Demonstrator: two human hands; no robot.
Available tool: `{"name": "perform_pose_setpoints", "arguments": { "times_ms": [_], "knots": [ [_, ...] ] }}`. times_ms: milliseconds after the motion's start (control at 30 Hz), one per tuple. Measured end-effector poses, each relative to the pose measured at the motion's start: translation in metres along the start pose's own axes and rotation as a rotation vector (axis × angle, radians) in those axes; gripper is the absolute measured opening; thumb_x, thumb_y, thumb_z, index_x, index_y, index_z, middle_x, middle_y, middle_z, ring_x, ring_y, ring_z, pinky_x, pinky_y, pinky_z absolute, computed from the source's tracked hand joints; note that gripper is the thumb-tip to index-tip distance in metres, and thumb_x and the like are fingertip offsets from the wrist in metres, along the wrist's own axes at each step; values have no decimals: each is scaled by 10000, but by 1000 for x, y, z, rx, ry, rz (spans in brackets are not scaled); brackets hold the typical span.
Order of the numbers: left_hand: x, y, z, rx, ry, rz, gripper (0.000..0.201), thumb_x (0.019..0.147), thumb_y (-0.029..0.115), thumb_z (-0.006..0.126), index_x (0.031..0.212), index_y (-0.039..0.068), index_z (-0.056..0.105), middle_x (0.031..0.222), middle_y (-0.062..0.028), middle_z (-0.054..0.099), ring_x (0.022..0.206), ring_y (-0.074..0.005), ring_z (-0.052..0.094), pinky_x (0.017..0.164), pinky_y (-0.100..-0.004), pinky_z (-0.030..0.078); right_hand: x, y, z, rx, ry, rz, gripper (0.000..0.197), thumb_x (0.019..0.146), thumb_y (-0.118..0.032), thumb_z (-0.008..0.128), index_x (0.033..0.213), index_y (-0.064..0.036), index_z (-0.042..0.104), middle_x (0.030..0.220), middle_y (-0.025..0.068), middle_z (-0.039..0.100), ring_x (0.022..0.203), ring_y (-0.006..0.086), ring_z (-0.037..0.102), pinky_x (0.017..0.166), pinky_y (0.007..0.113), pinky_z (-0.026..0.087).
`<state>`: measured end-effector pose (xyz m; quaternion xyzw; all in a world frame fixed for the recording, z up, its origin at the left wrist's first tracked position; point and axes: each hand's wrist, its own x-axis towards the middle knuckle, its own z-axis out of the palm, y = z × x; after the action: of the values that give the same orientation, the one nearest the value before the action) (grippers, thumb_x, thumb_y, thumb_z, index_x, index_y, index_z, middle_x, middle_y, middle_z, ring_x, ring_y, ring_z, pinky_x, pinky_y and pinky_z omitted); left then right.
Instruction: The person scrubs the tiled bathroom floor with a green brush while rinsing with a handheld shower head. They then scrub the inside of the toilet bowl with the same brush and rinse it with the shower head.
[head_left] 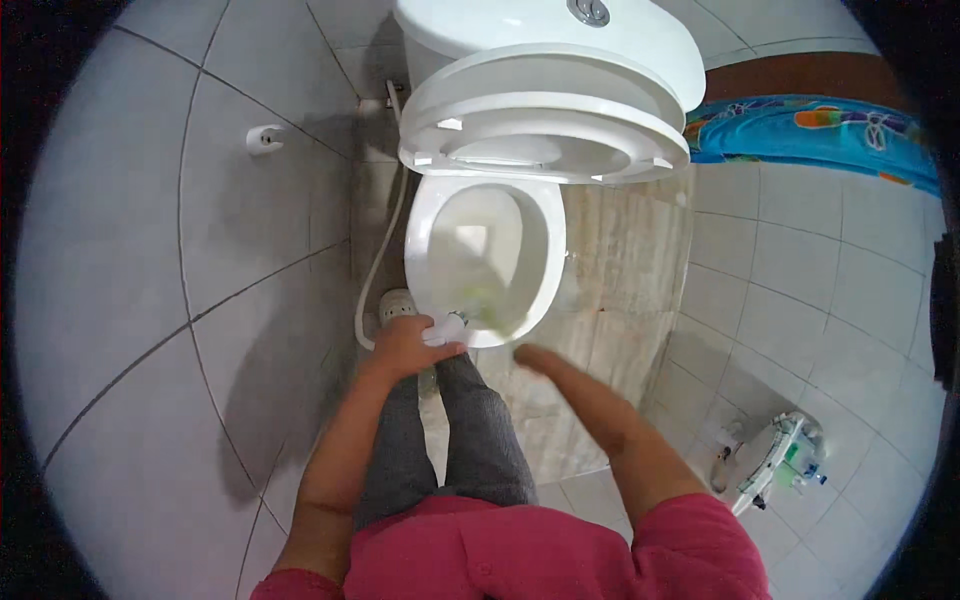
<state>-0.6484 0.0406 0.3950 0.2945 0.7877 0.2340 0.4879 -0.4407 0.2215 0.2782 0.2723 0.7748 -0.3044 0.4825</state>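
My left hand (405, 345) is closed around a white handheld bidet sprayer (447, 329), whose head points over the front rim of the toilet bowl (420, 245). My right hand (537, 359), smeared by motion, is at the bowl's right front. It grips a toilet brush (487, 303) with a pale green, blurred head inside the bowl. The raised toilet seat (650, 150) and lid (550, 65) lean back against the tank (480, 22).
A white hose (385, 240) runs down left of the toilet. A wall outlet (264, 140) is on the left tiled wall. At the right are a blue patterned cloth (800, 130) and a corner shelf (770, 465) with bottles. My shoe (397, 304) stands by the bowl.
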Motion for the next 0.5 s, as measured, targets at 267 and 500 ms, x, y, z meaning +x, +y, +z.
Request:
{"name": "perform_pose_setpoints", "arguments": {
  "times_ms": [267, 500],
  "knots": [
    [-3, 7, 3, -41, 59, 27, 600, 557, 595, 613, 677, 7, 589, 651, -169, 569, 625, -299, 566, 577, -371, 426, -66, 22, 21, 279, 650, -236, 477, 840, -377, 345, 633, 26, 494, 642, 259, 518, 603, 404, 507, 553, 443, 403],
    [0, 13, 4, -30, 109, 110, 595, 570, 574, 623, 741, 4, 602, 687, -164, 584, 665, -294, 576, 611, -370, 431, -17, 36, -37, 424, 678, 245, 497, 829, -395, 344, 768, 57, 540, 775, 282, 541, 782, 424, 517, 683, 459, 416]
  ]
}}
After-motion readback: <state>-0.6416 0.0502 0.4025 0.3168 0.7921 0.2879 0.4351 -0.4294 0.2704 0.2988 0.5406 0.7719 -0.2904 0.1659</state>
